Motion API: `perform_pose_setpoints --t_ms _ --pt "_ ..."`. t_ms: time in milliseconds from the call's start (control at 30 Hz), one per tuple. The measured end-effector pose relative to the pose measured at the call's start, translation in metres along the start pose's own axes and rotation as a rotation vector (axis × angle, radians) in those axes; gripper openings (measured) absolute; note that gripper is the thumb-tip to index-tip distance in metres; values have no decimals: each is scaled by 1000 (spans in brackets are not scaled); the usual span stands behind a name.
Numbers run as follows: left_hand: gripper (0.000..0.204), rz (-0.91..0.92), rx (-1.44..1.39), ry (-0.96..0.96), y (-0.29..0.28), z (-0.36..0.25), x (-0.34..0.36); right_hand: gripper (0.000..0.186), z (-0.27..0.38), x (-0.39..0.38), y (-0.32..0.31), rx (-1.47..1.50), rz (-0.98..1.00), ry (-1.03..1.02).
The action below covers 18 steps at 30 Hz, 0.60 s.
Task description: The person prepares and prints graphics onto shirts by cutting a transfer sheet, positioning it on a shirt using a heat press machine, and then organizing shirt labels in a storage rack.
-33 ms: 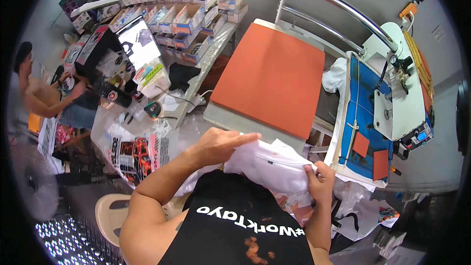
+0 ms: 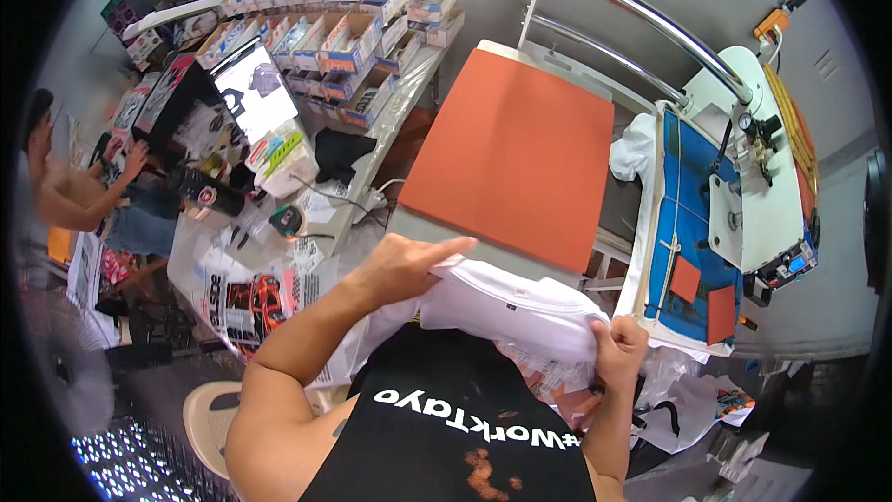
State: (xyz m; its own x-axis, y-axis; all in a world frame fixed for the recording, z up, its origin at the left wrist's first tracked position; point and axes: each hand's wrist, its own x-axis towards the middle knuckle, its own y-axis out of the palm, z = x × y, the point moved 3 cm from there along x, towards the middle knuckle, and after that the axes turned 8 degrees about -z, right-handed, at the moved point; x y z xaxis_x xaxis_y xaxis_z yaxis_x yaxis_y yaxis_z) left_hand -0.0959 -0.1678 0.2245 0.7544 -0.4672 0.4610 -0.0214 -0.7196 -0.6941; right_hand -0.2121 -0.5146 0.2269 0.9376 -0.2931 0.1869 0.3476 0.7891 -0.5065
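My left hand (image 2: pixel 404 265) grips the upper left part of a white T-shirt (image 2: pixel 502 316) at its collar, index finger reaching along the fabric. My right hand (image 2: pixel 621 349) is closed on the shirt's collar edge at the right. The shirt is held up in front of my body, just before an orange padded platen (image 2: pixel 506 153) on a grey base, with its neckband stretched between my hands.
A cluttered table (image 2: pixel 204 251) holds a screen (image 2: pixel 251 88), rows of cardboard bins (image 2: pixel 348 37) and a black bottle (image 2: pixel 209 191). Another person (image 2: pixel 74 186) works at the far left. A white press (image 2: pixel 753 204) with blue padding stands right, a beige chair (image 2: pixel 209 414) lower left.
My hands have moved a little farther apart, the left up and leftward, the right rightward and slightly down, spreading the shirt's collar wider. The other person's hand has shifted.
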Motion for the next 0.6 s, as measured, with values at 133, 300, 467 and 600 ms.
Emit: perform_pose_setpoints --t_ms 133,300,467,600 --pt "20 188 -116 -44 -35 62 15 25 27 13 21 -133 374 214" --pt "22 572 -363 -186 -64 124 23 16 58 40 28 -239 215 -149" --pt "15 363 -254 -224 -91 148 52 11 30 52 25 -512 425 148" --pt "16 275 -121 -425 -107 162 53 15 12 66 -10 -443 28 364"
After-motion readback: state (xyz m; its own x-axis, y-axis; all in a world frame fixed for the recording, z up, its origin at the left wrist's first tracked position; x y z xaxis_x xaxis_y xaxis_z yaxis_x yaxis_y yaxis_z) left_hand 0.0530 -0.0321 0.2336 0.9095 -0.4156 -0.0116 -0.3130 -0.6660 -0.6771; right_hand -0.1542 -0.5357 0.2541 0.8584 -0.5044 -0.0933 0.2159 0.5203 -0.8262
